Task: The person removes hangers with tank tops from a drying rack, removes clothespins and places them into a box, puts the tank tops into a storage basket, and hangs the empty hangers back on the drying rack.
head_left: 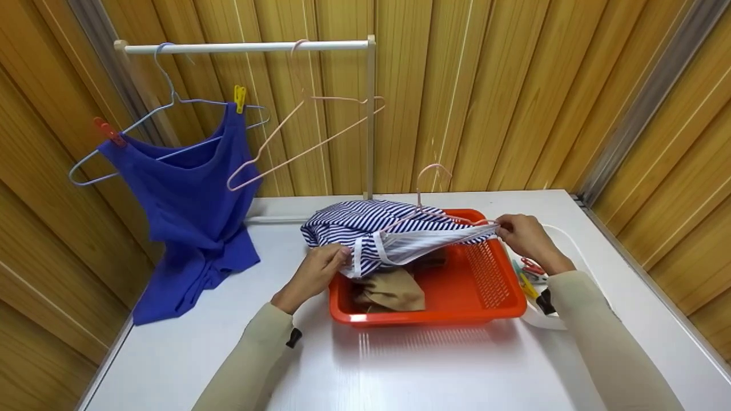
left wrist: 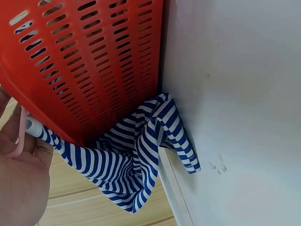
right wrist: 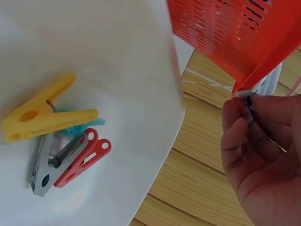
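Observation:
A navy-and-white striped garment with white trim spreads over the back and left of the red basket. Its neckline is stretched between both hands. A pink hanger lies along the garment with its hook upward. At the basket's left side, my left hand grips the garment's white-edged strap; in the left wrist view part of the pink hanger crosses that hand. My right hand pinches the other end of the trim at the basket's back right corner. Striped cloth hangs down outside the basket.
Brown cloth lies inside the basket. At right, a white tray holds several clothespins, including a yellow one and a red one. On the rack hang a blue garment and a bare pink hanger.

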`<state>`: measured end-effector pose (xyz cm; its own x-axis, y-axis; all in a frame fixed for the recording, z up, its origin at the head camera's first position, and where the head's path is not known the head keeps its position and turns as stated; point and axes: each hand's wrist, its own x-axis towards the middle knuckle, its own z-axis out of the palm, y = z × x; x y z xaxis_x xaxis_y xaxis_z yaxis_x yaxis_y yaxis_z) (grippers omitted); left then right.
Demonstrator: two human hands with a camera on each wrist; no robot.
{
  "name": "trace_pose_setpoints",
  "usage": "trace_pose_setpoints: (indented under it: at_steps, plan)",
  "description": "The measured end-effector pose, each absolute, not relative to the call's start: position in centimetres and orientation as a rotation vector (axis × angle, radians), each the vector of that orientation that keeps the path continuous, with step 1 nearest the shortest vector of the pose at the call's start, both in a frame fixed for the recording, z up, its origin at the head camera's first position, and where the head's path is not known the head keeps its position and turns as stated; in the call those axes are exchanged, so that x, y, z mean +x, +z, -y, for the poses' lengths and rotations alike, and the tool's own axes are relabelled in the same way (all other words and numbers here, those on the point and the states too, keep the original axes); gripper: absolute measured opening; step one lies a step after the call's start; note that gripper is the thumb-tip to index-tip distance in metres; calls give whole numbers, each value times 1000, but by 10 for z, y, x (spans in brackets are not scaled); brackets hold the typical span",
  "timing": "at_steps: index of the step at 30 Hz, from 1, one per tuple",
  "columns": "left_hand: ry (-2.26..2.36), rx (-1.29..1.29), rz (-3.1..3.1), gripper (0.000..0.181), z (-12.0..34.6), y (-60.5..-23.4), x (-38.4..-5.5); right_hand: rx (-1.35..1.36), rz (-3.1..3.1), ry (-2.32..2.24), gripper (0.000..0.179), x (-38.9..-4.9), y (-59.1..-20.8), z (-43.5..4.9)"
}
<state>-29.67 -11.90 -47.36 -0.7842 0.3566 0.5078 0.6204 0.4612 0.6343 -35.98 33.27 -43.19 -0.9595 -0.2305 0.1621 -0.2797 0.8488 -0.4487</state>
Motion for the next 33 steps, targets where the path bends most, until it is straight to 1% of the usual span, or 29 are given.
trace_pose_setpoints:
  at_steps: [3, 7, 13, 21, 28, 33]
  plan:
    - [-1235, -825, 2415, 25, 118, -474, -296, 429, 2907, 724, 21, -360, -432, -332]
    - [-1229, -811, 2406, 24, 118, -475, -296, 399, 2972, 795, 20, -360, -431, -332]
    - [-1230, -822, 2387, 24, 118, -477, -296, 356, 3027, 870, 23, -357, -427, -328]
    - [-1190, -814, 2394, 26, 119, -477, -297, 411, 3025, 891, 27, -355, -422, -319]
    - [-1215, -804, 2398, 26, 118, -477, -296, 422, 2930, 824, 28, -354, -423, -325]
    - [-1195, -791, 2419, 26, 119, -478, -297, 437, 2849, 763, 25, -354, -426, -329]
